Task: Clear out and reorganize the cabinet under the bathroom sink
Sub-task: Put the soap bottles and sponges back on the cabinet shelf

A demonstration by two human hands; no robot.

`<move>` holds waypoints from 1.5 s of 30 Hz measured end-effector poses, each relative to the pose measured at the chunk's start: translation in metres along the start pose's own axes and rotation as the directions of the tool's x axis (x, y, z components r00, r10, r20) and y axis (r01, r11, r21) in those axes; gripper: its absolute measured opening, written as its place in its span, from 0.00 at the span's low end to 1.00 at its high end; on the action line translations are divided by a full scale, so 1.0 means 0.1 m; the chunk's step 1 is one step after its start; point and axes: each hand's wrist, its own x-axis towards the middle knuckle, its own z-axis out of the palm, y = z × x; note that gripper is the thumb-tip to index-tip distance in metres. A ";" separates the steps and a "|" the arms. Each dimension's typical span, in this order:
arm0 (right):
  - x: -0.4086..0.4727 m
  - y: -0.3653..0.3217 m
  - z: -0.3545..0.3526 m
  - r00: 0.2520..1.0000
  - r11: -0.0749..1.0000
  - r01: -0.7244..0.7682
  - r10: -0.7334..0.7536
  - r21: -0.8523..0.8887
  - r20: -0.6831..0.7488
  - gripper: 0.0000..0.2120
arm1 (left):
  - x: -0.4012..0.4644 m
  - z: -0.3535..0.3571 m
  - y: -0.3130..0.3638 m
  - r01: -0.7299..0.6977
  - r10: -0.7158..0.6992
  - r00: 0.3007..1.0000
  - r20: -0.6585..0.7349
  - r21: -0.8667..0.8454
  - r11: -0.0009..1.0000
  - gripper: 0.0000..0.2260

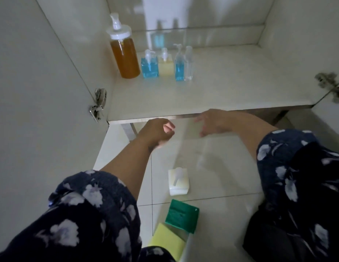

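A small white pump bottle [178, 181] stands on the floor tiles, just before the open cabinet [202, 95]. It looks light and smooth-sided; best held around its body. Left hand [157, 132] loosely curled, empty; right hand [212, 122] spread, blurred.

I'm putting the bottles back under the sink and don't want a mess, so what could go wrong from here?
1. The white pump bottle stands on the floor tiles just below both hands; the left hand or right hand could knock it over.
2. The tall amber bottle stands close beside the smaller pump bottles; bumping one might topple its neighbours.
3. The green sponge and yellow sponge lie near the knees, easy to kneel on.
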 end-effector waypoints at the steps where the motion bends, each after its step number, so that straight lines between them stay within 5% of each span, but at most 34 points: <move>1: -0.03 -0.02 0.09 1.000 1.000 0.018 -0.018 0.004 0.014 0.28 | -0.05 0.00 -0.06 0.007 -0.007 1.000 0.001 0.004 1.000 0.08; 13: 0.07 0.55 1.64 0.960 0.981 0.134 -0.093 -0.140 0.266 0.17 | -0.92 1.20 -1.13 0.339 -0.338 0.939 -0.070 0.007 0.941 0.08; 17: -0.10 0.77 2.32 0.951 0.994 0.102 -0.089 -0.029 0.295 0.25 | -1.64 1.77 -1.24 0.510 -0.507 0.859 -0.071 0.031 0.860 0.21; 20: -0.32 0.82 2.74 0.967 0.978 0.146 -0.173 0.147 0.189 0.33 | -2.08 2.06 -1.17 0.577 -0.574 0.815 -0.074 0.021 0.817 0.34; 27: -0.47 0.83 3.15 0.953 0.953 0.302 -0.302 -0.010 -0.034 0.40 | -2.46 2.35 -1.22 0.501 -0.500 0.866 -0.017 0.033 0.865 0.50; 37: -0.45 0.94 3.09 0.941 0.941 0.336 -0.334 0.032 -0.058 0.36 | -2.40 2.30 -1.29 0.440 -0.437 0.891 -0.121 -0.001 0.898 0.46; 45: -0.53 1.36 2.22 0.955 0.943 0.277 -0.291 -0.182 -0.058 0.37 | -1.92 1.64 -1.13 0.337 -0.322 0.925 -0.202 0.045 0.940 0.46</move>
